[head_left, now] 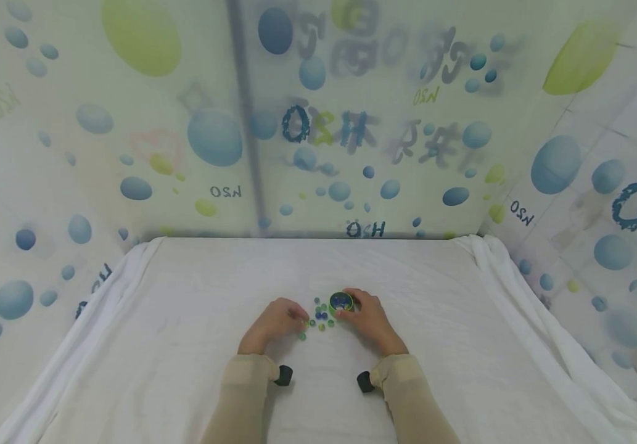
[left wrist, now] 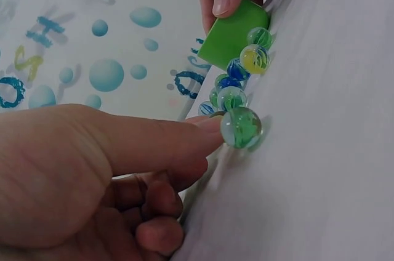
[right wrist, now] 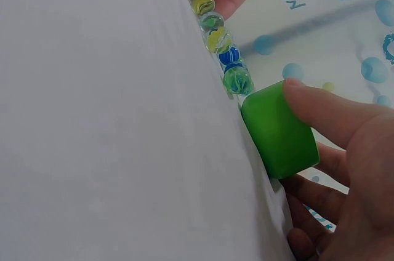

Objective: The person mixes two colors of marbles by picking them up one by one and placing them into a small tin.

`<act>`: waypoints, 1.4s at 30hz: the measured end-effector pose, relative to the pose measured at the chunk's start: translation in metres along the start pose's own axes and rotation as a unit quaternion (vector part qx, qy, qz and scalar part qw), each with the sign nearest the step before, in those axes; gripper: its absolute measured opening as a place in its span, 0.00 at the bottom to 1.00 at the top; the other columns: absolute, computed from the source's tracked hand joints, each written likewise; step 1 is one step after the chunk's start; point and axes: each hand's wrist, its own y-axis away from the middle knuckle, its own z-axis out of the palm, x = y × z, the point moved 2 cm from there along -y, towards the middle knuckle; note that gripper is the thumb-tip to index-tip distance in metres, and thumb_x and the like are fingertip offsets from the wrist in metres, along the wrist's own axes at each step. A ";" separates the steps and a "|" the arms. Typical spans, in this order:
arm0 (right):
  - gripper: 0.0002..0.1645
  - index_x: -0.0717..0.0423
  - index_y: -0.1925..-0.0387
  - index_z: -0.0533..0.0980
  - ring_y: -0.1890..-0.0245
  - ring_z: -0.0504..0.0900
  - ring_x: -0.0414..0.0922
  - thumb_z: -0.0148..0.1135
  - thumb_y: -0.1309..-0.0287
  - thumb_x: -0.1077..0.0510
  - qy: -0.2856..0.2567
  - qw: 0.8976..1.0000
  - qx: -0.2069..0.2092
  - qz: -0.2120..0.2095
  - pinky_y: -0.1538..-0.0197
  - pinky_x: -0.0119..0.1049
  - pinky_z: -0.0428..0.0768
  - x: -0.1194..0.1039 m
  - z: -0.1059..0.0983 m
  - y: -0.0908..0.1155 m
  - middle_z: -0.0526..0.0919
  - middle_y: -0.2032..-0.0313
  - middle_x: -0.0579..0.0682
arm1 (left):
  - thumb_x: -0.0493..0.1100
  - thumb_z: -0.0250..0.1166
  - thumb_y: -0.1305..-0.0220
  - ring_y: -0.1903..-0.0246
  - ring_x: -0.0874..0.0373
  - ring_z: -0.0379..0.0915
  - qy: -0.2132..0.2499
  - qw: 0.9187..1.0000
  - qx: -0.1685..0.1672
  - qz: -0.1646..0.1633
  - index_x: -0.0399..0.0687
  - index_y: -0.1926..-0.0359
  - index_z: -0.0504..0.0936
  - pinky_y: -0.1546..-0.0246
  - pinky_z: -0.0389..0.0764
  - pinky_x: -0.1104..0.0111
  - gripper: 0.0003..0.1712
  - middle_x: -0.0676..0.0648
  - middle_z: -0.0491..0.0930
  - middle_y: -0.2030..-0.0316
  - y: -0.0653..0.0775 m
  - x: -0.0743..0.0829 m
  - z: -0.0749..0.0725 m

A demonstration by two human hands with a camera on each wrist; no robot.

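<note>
My right hand (head_left: 370, 314) grips a small green cup (right wrist: 280, 130) standing on the white cloth, thumb on one side and fingers on the other. From above, the cup shows a green rim and a dark blue inside whose contents are too small to tell. Left of it lie several glass marbles (left wrist: 232, 98) with green, blue and yellow swirls. My left hand (head_left: 276, 320) is at their left edge, thumb and forefinger pinching a yellow marble (right wrist: 203, 4). A green marble (left wrist: 241, 127) lies just in front of those fingertips, partly hiding them in the left wrist view.
A white cloth (head_left: 185, 308) covers the table, bunched into folds along its left and right edges. Behind and at both sides hang pale curtains (head_left: 174, 123) printed with blue and green dots and letters. Dark wrist devices (head_left: 283, 375) sit at both sleeve cuffs.
</note>
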 end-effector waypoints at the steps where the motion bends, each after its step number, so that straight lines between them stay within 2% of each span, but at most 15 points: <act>1: 0.33 0.53 0.39 0.73 0.37 0.67 0.56 0.71 0.46 0.51 0.000 1.000 0.000 0.001 0.35 0.54 0.61 0.000 0.000 0.000 0.74 0.39 0.55 | 0.36 0.71 0.49 0.63 0.55 0.73 0.000 1.000 -0.001 -0.001 0.49 0.65 0.87 0.57 0.74 0.57 0.08 0.52 0.80 0.65 0.000 0.000 0.000; 14: 0.33 0.52 0.40 0.74 0.37 0.67 0.56 0.72 0.46 0.51 0.000 1.000 0.000 -0.003 0.35 0.54 0.61 0.000 0.000 0.001 0.74 0.40 0.55 | 0.36 0.70 0.48 0.58 0.52 0.75 0.013 1.000 0.008 0.000 0.49 0.64 0.87 0.51 0.73 0.53 0.08 0.50 0.81 0.62 0.000 -0.001 -0.001; 17: 0.33 0.52 0.40 0.74 0.37 0.67 0.56 0.72 0.46 0.51 0.002 1.000 0.001 -0.004 0.35 0.54 0.62 0.000 -0.001 0.001 0.74 0.40 0.55 | 0.35 0.69 0.47 0.59 0.53 0.75 0.018 1.000 0.009 0.000 0.49 0.64 0.86 0.52 0.73 0.54 0.08 0.50 0.81 0.62 0.000 -0.001 -0.001; 25: 0.33 0.52 0.40 0.74 0.38 0.68 0.56 0.72 0.46 0.50 0.003 1.000 0.003 -0.006 0.36 0.54 0.62 0.000 -0.001 0.001 0.75 0.40 0.55 | 0.35 0.69 0.45 0.59 0.55 0.75 0.018 0.999 0.012 0.024 0.49 0.64 0.87 0.53 0.74 0.55 0.08 0.51 0.82 0.62 -0.001 0.000 -0.001; 29: 0.33 0.52 0.40 0.74 0.38 0.69 0.56 0.72 0.47 0.50 -0.001 1.000 0.002 -0.007 0.36 0.54 0.62 0.001 -0.001 0.002 0.75 0.41 0.55 | 0.36 0.69 0.44 0.61 0.56 0.74 0.015 1.000 0.008 0.023 0.50 0.63 0.87 0.54 0.73 0.56 0.08 0.52 0.81 0.63 -0.002 0.000 0.000; 42: 0.33 0.51 0.39 0.74 0.38 0.67 0.57 0.72 0.46 0.50 0.001 1.000 0.001 -0.002 0.36 0.55 0.62 -0.001 -0.002 0.003 0.75 0.40 0.55 | 0.38 0.67 0.41 0.63 0.58 0.73 0.026 0.998 -0.002 0.049 0.53 0.59 0.86 0.58 0.73 0.59 0.09 0.54 0.80 0.63 -0.004 0.003 0.000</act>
